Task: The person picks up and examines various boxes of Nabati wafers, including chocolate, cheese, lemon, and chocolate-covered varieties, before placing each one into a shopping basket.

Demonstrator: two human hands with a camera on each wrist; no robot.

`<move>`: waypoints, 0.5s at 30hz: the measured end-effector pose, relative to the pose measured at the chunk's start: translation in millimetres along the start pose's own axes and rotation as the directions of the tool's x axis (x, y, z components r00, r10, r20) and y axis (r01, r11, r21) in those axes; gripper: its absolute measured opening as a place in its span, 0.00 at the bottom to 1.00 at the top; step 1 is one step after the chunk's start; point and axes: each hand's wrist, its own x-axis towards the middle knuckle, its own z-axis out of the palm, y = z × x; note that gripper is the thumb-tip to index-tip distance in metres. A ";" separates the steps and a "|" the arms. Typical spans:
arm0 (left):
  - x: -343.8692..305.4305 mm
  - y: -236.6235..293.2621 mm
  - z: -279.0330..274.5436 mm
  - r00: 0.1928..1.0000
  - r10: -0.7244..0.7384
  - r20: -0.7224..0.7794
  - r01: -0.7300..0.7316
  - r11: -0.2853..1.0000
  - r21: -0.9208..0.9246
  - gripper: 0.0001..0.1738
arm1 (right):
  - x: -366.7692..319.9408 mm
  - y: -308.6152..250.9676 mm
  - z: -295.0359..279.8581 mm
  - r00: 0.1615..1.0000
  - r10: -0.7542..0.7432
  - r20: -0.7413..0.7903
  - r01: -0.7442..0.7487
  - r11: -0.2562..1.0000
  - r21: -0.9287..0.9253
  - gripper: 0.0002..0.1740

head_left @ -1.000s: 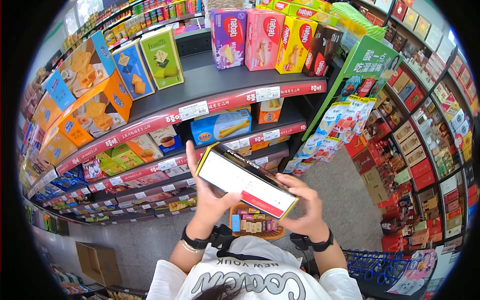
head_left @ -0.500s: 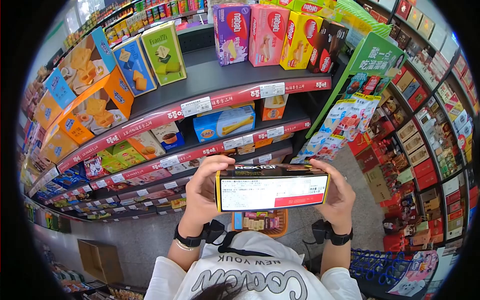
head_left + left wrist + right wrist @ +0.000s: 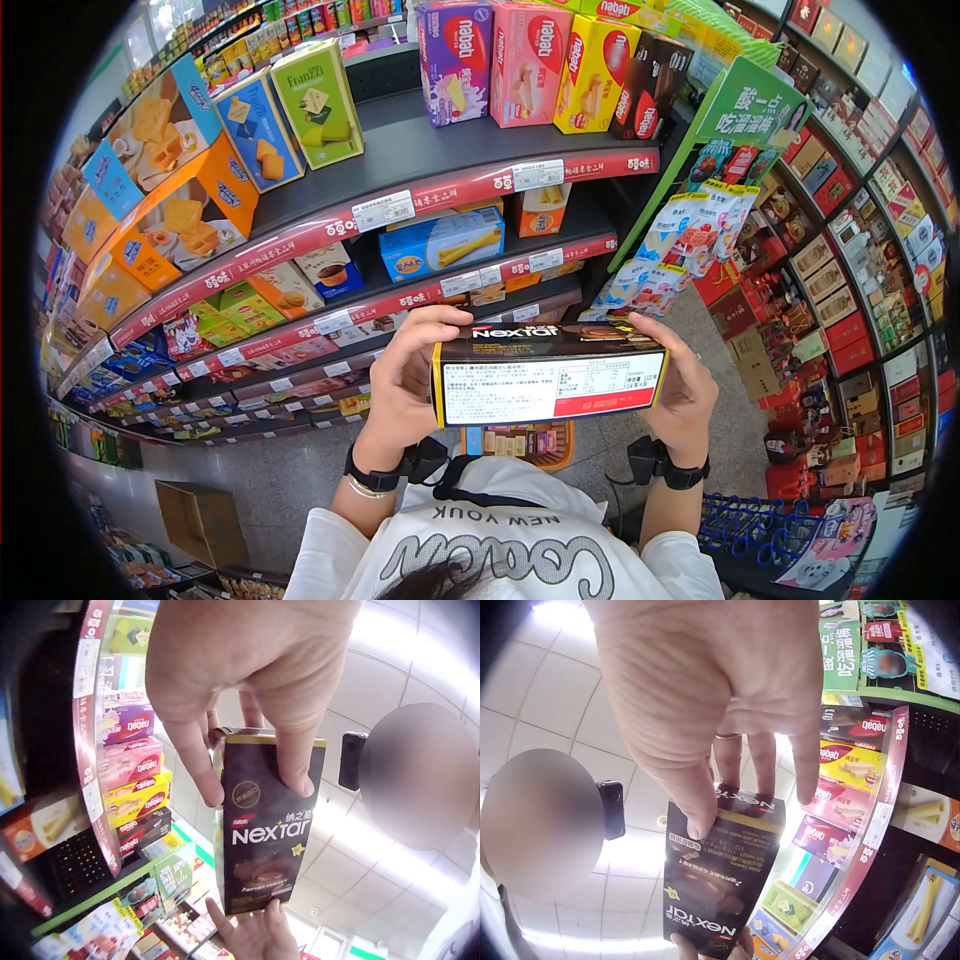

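Observation:
A dark Nextar box [image 3: 550, 385] is held level between both hands, its white text panel turned up toward the head camera. The left hand [image 3: 405, 380] grips one end, fingers curled over the far edge; the right hand [image 3: 682, 385] grips the other end. In the left wrist view, the left hand [image 3: 255, 682] has thumb and fingers around the top of the box [image 3: 266, 825], with the other hand at its far end. The right wrist view shows the right hand [image 3: 712, 697] pinching the box [image 3: 712, 877] likewise.
Shelves with a red-edged front [image 3: 400, 207] curve ahead, bearing nabati boxes [image 3: 455, 65] and a green Franzzi box [image 3: 318, 105]. An orange basket [image 3: 568, 445] with small boxes is below the hands. A cardboard box [image 3: 195, 520] stands on the floor at left.
The box, tilted with its right end lower a second ago, has been turned level. Both hands moved to its ends, and its dark Nextar side shows more now.

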 end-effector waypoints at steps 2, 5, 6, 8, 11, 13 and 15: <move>0.4 -1.3 -0.5 1.000 0.005 0.002 -0.005 1.000 0.017 0.39 | 0.6 1.0 -0.8 1.000 -0.002 0.003 0.002 1.000 -0.009 0.34; 1.0 -3.2 -1.9 1.000 -0.007 0.006 0.006 1.000 0.031 0.40 | 1.4 1.3 -2.1 1.000 0.005 0.008 -0.004 1.000 -0.027 0.35; 0.3 -5.2 -2.0 1.000 -0.014 0.001 0.014 0.999 0.029 0.40 | 2.1 0.3 -2.1 1.000 0.010 0.009 -0.009 0.999 -0.041 0.35; 0.2 -6.9 -0.7 1.000 -0.020 -0.003 0.020 0.999 0.032 0.41 | 2.2 0.5 -2.5 1.000 0.014 0.010 -0.014 0.998 -0.055 0.35; 0.3 -9.6 0.2 0.999 -0.036 -0.006 0.036 0.999 0.023 0.41 | 2.0 1.8 -3.9 1.000 0.028 0.012 -0.027 0.998 -0.058 0.34; 0.4 -11.7 2.0 0.998 -0.055 -0.015 0.055 0.998 0.009 0.41 | 1.8 0.6 -5.8 0.998 0.058 0.014 -0.057 0.996 -0.068 0.34; 0.4 -13.7 4.5 0.996 -0.080 -0.031 0.080 0.997 -0.007 0.42 | 2.0 0.0 -8.0 0.997 0.071 0.018 -0.069 0.994 -0.081 0.34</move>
